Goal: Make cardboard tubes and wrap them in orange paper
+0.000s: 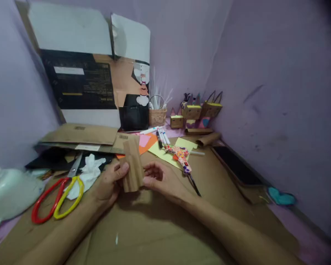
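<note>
A folded piece of brown cardboard (132, 163) stands upright above the cardboard-covered work surface (160, 228). My left hand (109, 182) grips its left side, thumb pressed on the front. My right hand (161, 176) holds its right edge with curled fingers. Both hands are closed on the piece, a little above the surface.
Scissors with a red and a yellow handle (57, 197) lie at left beside crumpled white tissue (89, 171). A patterned glue gun (180, 156), markers (161, 136), coloured paper (165, 151), a wicker basket (157, 116), small cardboard figures (193, 110), a dark phone (235, 165) and a large cardboard box (85, 81) stand behind.
</note>
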`<state>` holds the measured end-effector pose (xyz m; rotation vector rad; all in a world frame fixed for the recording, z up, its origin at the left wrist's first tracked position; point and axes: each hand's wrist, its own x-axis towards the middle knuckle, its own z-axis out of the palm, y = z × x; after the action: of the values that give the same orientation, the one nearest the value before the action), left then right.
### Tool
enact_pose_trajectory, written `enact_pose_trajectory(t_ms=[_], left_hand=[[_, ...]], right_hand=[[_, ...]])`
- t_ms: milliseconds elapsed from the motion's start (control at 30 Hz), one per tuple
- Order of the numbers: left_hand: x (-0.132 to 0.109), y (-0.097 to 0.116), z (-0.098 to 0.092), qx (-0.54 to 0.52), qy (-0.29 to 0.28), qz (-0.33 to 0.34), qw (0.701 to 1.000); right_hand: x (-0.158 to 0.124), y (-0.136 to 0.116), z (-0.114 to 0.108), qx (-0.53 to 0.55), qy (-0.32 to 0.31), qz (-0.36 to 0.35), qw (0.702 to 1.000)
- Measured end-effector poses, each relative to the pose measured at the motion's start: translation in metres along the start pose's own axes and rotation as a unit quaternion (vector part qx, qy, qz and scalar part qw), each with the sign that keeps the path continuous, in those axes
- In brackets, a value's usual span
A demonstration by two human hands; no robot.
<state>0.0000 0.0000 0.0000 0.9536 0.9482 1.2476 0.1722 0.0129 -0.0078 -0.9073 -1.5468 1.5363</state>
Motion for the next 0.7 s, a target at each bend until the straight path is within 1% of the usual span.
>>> enact_pose_trajectory(t_ms=[67, 167, 233, 300, 400, 467, 567, 633, 700], left_hand=[[-0.002, -0.001, 0.001, -0.006, -0.008, -0.007, 1.0], [-0.004, -0.002, 0.002, 0.018, -0.028, -0.007, 0.999], [-0.006, -0.004, 0.001, 0.061, -0.043, 0.007, 0.997], [-0.007, -0.004, 0.001, 0.129, -0.046, 0.028, 0.99], [-0.009, -0.002, 0.0, 0.232, -0.025, 0.051, 0.971], [-0.01, 0.001, 0.0, 0.26, -0.025, 0.048, 0.964], [-0.011, 0.003, -0.003, 0.236, -0.069, 0.034, 0.969], [-0.011, 0.004, -0.006, 0.224, -0.097, 0.031, 0.969], [-0.01, 0.005, -0.011, 0.236, -0.114, 0.024, 0.965]], right_hand=[[-0.006, -0.005, 0.004, -0.064, 0.011, -0.022, 0.998], [-0.014, -0.012, 0.009, -0.153, 0.035, -0.051, 0.986], [-0.016, -0.014, 0.01, -0.202, 0.054, -0.066, 0.976], [-0.017, -0.014, 0.01, -0.23, 0.062, -0.078, 0.968], [-0.015, -0.01, 0.01, -0.237, 0.073, -0.091, 0.964], [-0.014, -0.008, 0.01, -0.227, 0.08, -0.101, 0.965], [-0.014, -0.005, 0.011, -0.209, 0.084, -0.111, 0.968], [-0.013, -0.005, 0.011, -0.203, 0.088, -0.106, 0.969], [-0.013, -0.004, 0.011, -0.193, 0.088, -0.094, 0.973]])
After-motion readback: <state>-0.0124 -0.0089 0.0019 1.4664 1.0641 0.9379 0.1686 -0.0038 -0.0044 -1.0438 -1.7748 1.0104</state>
